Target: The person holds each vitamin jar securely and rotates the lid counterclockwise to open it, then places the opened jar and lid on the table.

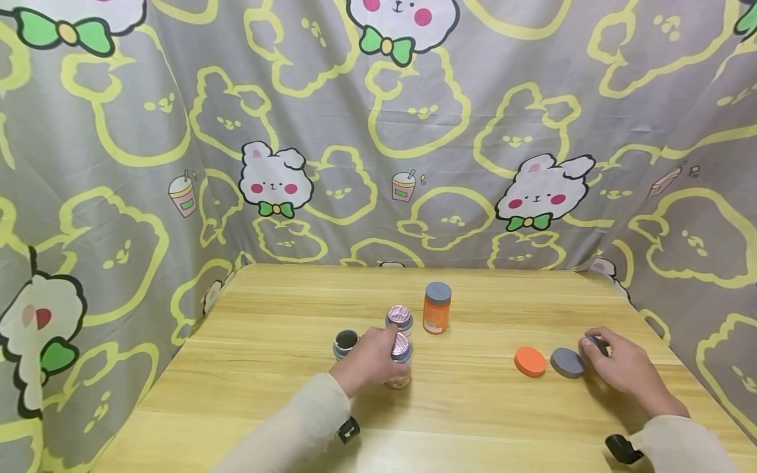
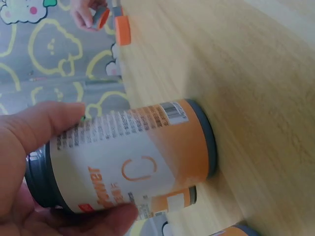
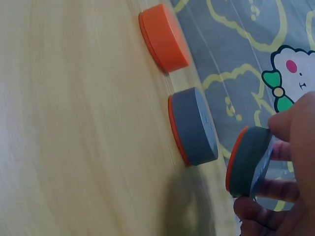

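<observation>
My left hand (image 1: 368, 360) grips the upper part of a jar (image 2: 133, 152) with an orange-and-white label, its thumb and fingers around the dark collar and side. A crinkled foil seal tops this jar. Right behind it stands a second foil-topped jar (image 1: 399, 316), and to the left an uncapped jar (image 1: 345, 341) shows a dark mouth, partly hidden by the hand. On the right, my right hand (image 1: 621, 364) pinches a grey lid (image 3: 248, 162) with an orange inner rim, tilted close over the table. Beside it lies another grey lid (image 1: 568, 363), then an orange lid (image 1: 529, 362).
An orange jar (image 1: 436, 315) with its grey lid on stands behind the foil-topped jars. The wooden table (image 1: 467, 420) ends at the back against a grey patterned curtain (image 1: 343, 118), which also hangs along both sides.
</observation>
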Available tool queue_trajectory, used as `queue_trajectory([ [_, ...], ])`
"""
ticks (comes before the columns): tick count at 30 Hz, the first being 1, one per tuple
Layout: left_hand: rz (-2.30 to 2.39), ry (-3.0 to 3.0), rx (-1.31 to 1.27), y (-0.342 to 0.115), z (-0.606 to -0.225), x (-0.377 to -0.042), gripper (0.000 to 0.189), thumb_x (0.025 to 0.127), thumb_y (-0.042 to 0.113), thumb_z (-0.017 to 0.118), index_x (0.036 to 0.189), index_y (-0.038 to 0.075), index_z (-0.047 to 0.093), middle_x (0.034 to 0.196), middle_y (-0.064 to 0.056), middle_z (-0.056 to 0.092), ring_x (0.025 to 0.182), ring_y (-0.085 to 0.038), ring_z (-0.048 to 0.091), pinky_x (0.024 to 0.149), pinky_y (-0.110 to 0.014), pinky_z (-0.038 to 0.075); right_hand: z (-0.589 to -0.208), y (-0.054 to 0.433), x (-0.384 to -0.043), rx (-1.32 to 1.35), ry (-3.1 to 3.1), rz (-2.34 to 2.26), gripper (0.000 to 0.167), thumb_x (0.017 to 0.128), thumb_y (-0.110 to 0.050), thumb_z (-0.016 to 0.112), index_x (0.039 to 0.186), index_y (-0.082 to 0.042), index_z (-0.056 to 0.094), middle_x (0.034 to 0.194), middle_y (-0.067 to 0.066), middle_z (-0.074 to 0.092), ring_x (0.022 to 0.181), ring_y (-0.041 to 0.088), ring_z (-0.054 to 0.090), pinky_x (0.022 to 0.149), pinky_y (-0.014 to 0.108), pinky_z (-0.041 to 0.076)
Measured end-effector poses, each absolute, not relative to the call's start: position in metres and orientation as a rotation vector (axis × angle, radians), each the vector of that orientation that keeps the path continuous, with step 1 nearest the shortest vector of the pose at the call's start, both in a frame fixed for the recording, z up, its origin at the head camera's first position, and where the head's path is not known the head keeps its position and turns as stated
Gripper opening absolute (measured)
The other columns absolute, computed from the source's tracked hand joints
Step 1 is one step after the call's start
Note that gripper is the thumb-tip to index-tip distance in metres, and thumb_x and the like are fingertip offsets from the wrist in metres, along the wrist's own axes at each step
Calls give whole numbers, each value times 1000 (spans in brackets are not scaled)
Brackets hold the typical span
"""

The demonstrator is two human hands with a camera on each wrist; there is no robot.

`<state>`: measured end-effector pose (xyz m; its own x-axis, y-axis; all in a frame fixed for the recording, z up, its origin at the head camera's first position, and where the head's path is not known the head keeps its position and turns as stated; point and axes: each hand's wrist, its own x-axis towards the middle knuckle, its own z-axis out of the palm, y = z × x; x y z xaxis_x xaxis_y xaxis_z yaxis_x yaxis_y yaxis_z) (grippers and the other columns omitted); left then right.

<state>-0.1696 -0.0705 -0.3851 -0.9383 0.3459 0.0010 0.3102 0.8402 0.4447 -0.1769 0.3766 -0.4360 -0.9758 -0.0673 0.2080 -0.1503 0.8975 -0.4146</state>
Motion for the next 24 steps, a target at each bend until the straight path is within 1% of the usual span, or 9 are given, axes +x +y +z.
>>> queue_trajectory([
  [4,670,2950,506,-70,-383,-169,69,72,25,84,123,-8,53,97,-14,64,87,-23,62,76,-34,53,-435,381,-178,137,-2919,641,42,101,-34,46,119,3,54,110,36,57,99,56,52,77,61,43],
  [8,695,2949,493,-69,-382,-169,59,71,21,84,115,-6,56,91,-11,63,81,-20,62,71,-31,53,-436,385,-179,126,-2949,643,42,101,-34,46,119,3,54,110,37,57,99,58,52,76,61,43],
  [9,700,2951,491,-69,-381,-169,56,71,21,84,113,-5,56,89,-9,62,79,-20,62,69,-31,53,-437,386,-179,121,-2955,640,43,101,-35,46,119,3,54,108,36,58,98,57,53,75,61,44],
  [12,701,2966,496,-69,-381,-169,52,70,20,84,108,-3,56,85,-7,61,76,-19,61,67,-30,52,-438,388,-181,115,-2983,632,45,101,-36,46,120,4,54,94,27,63,90,49,58,71,57,45],
  [15,697,2981,502,-69,-382,-169,51,70,20,83,107,-2,56,84,-7,60,75,-18,60,66,-30,52,-440,389,-182,119,-2990,614,45,101,-36,47,119,4,55,90,23,65,87,46,60,69,55,45],
  [16,697,2984,504,-68,-383,-169,52,70,20,83,108,-2,56,84,-7,60,75,-18,60,66,-30,52,-440,390,-183,119,-2994,611,45,101,-36,47,119,4,55,90,23,65,87,46,60,69,55,45],
  [19,694,2983,498,-68,-383,-169,56,71,21,84,111,-4,56,86,-8,61,77,-19,61,68,-31,52,-442,391,-184,113,-2998,598,46,100,-37,48,118,5,55,102,33,62,93,54,57,71,58,45],
  [24,686,2972,469,-67,-381,-167,65,72,23,85,119,-7,53,92,-12,62,83,-23,61,73,-35,53,-445,390,-186,101,-3002,580,52,99,-40,50,120,7,55,108,39,57,100,60,51,76,62,43],
])
